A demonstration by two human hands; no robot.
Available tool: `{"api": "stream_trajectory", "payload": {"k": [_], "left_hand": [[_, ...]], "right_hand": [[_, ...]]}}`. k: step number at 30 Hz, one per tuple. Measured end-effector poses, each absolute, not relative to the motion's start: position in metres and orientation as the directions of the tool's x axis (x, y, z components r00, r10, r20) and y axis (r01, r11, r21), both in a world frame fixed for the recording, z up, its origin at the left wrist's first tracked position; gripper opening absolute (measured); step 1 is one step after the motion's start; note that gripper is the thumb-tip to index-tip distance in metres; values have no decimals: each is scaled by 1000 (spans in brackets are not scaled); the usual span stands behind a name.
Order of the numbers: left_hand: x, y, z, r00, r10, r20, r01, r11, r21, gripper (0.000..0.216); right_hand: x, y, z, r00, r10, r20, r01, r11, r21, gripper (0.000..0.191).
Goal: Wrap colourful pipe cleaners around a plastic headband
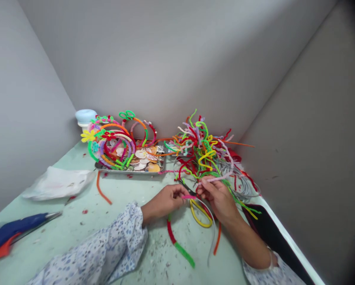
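My left hand [167,201] pinches a thin headband, partly wrapped in fuzzy pipe cleaner. Green and red wrapped sections [180,249] hang below that hand, and a pink section [189,196] shows at the fingertips. Beyond the pink, the bare grey band [213,227] curves down to the right. Close beside it, my right hand [217,196] is closed on a pale lilac pipe cleaner [231,160] that arcs up toward the pile. Scissors with a yellow handle [201,221] lie under and between my hands. An orange pipe cleaner [218,239] lies below my right wrist.
A metal tray [130,171] holds discs and finished-looking colourful headbands [115,146]. Tangled pipe cleaners [201,138] and grey bare bands [242,184] lie at the back right. A white plastic bag [60,184], a blue-and-orange glue gun [14,233] and a blue-lidded container [85,118] are at left.
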State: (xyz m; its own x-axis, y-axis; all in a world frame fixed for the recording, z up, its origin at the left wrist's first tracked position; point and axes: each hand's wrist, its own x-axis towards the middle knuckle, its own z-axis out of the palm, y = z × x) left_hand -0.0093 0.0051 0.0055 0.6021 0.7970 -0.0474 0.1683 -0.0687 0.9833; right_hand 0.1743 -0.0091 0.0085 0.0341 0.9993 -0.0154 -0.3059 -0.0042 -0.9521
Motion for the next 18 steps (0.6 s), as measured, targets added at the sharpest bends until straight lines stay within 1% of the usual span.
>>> {"api": "stream_trajectory", "payload": {"k": [3, 5, 7, 12, 18], "left_hand": [[-12, 8, 10, 659, 746, -94, -16, 140, 990, 16], [-13, 8, 13, 673, 734, -93, -93, 208, 974, 17], [-13, 7, 14, 658, 747, -92, -135, 237, 962, 16], [-13, 7, 10, 623, 772, -126, -124, 256, 959, 19], [-14, 8, 8, 624, 764, -162, -96, 281, 955, 20]], "right_hand": [[173, -11, 1, -7, 999, -40, -290, -40, -956, 23], [171, -13, -5, -40, 998, -49, -299, -59, -952, 19], [169, -15, -10, -60, 997, -40, -308, -56, -950, 16], [169, -16, -12, -72, 997, -18, -278, -38, -960, 16], [167, -19, -6, -113, 992, -55, -131, -69, -989, 23]]}}
